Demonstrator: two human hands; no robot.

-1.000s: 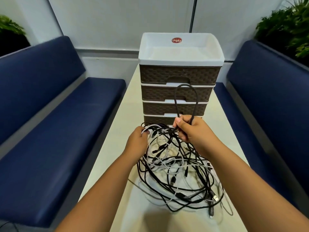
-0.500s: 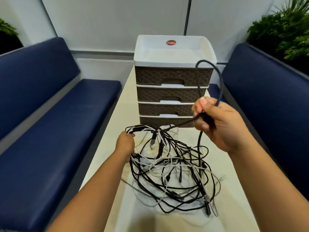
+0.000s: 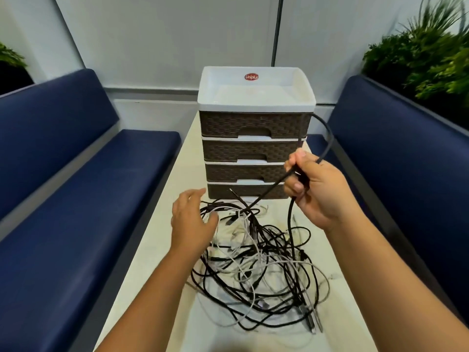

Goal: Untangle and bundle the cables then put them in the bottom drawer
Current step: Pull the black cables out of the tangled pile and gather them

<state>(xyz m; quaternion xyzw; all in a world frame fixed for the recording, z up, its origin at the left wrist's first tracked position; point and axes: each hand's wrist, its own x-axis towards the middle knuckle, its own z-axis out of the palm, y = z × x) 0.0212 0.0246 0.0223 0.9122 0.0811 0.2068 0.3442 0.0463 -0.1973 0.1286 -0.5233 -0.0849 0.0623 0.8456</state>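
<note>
The right hand [image 3: 319, 189] grips a black cable [image 3: 269, 193] that runs down-left into the tangle [image 3: 256, 265] on the table [image 3: 162, 240]; the left hand [image 3: 193, 222], fingers spread, hovers nearest the knot.

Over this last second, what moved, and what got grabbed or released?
The right hand, gripping a black cable, lifted away from the cable tangle to the right, drawing a strand taut. The left hand let go of the pile and now hovers open. The drawer unit stayed put, all drawers shut.
</note>
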